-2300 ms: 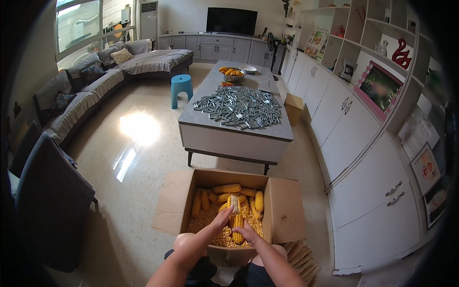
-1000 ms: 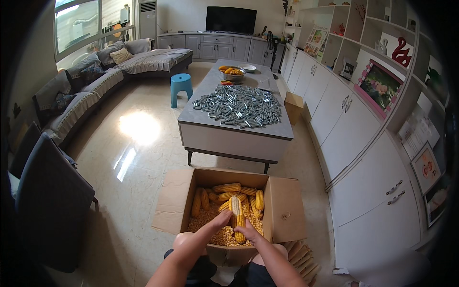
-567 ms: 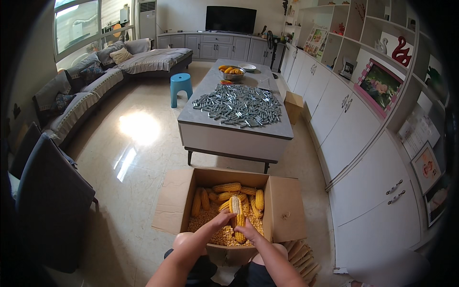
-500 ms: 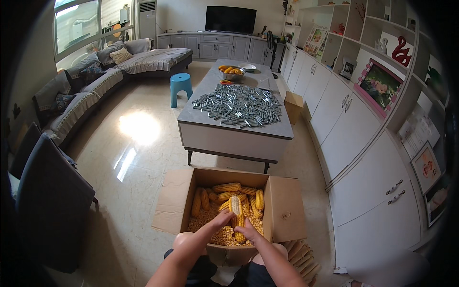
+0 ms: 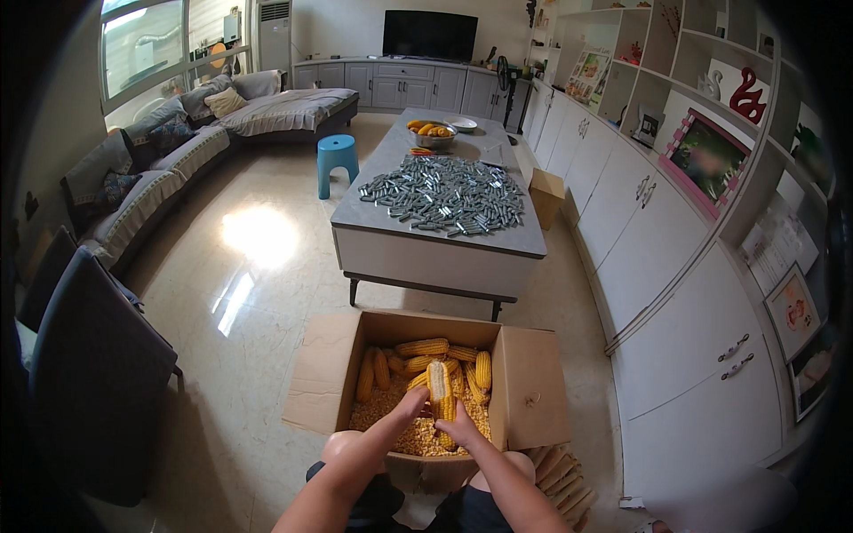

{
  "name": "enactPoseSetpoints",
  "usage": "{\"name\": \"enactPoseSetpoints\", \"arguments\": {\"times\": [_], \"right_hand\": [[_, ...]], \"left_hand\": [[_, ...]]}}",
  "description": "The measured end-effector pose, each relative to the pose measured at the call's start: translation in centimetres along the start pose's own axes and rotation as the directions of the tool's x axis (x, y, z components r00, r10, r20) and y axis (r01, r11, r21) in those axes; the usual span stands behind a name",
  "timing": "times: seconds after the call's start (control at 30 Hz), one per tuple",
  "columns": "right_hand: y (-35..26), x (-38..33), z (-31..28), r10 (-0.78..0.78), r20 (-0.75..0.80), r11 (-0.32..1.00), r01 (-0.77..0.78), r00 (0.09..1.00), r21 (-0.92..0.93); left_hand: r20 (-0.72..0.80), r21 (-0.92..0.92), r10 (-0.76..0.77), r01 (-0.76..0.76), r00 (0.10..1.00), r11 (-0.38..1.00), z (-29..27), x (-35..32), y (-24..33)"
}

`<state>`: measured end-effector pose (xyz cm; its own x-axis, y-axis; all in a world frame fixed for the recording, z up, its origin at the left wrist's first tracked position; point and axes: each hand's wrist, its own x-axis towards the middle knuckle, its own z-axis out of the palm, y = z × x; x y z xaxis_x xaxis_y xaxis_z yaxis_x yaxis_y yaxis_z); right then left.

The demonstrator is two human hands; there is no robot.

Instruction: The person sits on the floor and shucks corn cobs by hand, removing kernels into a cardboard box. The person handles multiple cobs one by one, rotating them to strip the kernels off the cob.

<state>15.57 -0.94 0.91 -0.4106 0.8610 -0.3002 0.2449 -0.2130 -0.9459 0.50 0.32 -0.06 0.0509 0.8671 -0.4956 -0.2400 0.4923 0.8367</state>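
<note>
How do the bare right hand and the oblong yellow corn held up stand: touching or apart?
Touching. The head view shows the right hand with its thumb against the yellow corn at the right edge.

The cob (image 5: 441,387) is roughly textured, the box (image 5: 533,386) made of matt cardboard, the floor (image 5: 240,373) polished to gloss.

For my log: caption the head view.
Right hand holds a partly stripped corn cob, left hand alongside, over a cardboard box of kernels.

two hands (image 5: 412,405), one stool (image 5: 338,166), one television (image 5: 429,36)
</note>
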Motion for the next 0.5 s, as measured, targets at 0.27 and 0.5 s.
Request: {"name": "enactPoseSetpoints", "arguments": {"times": [0.27,0.5], "right_hand": [[0.5,0.3,-0.1,0.067,0.004,0.997,-0.067,0.998,0.031],[2.7,1.1,1.6,-0.102,-0.066,0.979,0.089,0.993,-0.183]], "left_hand": [[0.125,0.114,0.027,-0.042,0.992,0.993,1.8,-3.0,2.6],[-0.026,-0.16,0.34,-0.34,0.94,0.927,2.2,0.7,-2.9]]}}
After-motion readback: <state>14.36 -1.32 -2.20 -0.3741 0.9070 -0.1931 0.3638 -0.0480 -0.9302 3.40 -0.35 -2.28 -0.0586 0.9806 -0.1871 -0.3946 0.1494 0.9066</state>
